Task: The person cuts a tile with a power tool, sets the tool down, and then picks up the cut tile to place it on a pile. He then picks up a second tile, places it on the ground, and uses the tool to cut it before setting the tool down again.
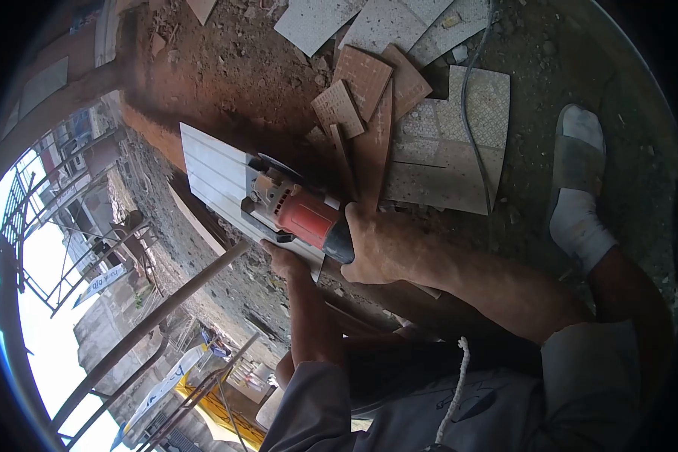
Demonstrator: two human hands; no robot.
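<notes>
My right hand [365, 245] is wrapped round the dark rear handle of a red angle grinder [307, 217]. The grinder's metal head and thin disc [279, 164] lie over a long white tile [211, 169] marked with grey lines, close to its far edge. My left hand [280, 260] grips the near edge of that tile, beside the grinder's body. The left fingertips are partly hidden by the tile and tool. Reddish dust covers the ground beyond the disc.
Brown tile pieces [364, 79] lie piled past the grinder, with a large patterned tile [448, 181] beside them. A grey cable [467, 113] runs across it. White tiles [388, 26] lie farther off. A pole [158, 320] slants at left. My foot in a white sock [580, 222] stands at right.
</notes>
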